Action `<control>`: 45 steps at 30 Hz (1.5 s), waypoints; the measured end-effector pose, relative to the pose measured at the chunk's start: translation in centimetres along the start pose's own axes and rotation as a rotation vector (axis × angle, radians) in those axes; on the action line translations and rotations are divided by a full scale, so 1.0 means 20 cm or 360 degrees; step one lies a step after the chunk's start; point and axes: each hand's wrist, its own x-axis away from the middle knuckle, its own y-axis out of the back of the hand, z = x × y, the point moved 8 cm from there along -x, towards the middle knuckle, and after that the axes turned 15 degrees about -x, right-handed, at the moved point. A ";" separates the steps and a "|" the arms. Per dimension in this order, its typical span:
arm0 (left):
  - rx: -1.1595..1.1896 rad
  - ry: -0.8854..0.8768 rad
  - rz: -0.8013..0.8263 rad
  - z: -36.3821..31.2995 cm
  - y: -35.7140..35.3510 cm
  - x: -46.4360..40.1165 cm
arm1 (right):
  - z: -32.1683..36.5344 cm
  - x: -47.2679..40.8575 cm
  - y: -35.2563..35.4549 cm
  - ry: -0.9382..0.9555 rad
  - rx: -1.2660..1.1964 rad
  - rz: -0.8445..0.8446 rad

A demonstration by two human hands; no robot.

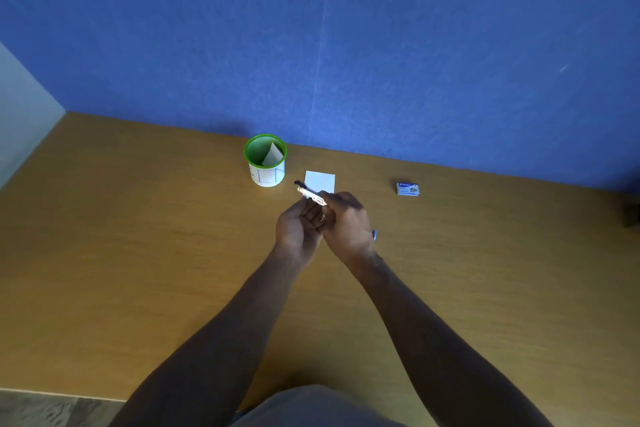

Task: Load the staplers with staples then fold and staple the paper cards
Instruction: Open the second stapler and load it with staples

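Both hands meet above the middle of the wooden table [138,236]. A small stapler [309,193], white with a black tip, points up and to the left between them. My right hand [348,224] grips its rear part. My left hand [299,225] is cupped beneath it, fingers curled at the stapler's underside. Behind the hands lies a white paper card [320,180], flat on the table. A small blue staple box [408,188] rests farther to the right. Whether the stapler is open is hidden by the fingers.
A green-rimmed mesh cup [265,161] with a folded paper inside stands left of the card, near the blue wall [346,45]. A small blue object [374,234] peeks out beside my right wrist. The table's near edge runs at the lower left.
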 end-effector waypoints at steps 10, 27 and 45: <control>-0.0076 0.0064 0.0103 0.03 0.00 0.02 | -0.17 0.03 0.01 -0.0447 -0.0347 -0.0087; -0.0978 -0.0386 -0.0060 -0.25 0.14 -0.10 | -0.37 0.19 -0.12 -0.1236 -0.2193 -0.0383; -0.2992 -0.1259 -0.0462 -0.83 0.09 -0.46 | -0.47 0.17 -0.25 -0.1385 -0.2407 -0.0382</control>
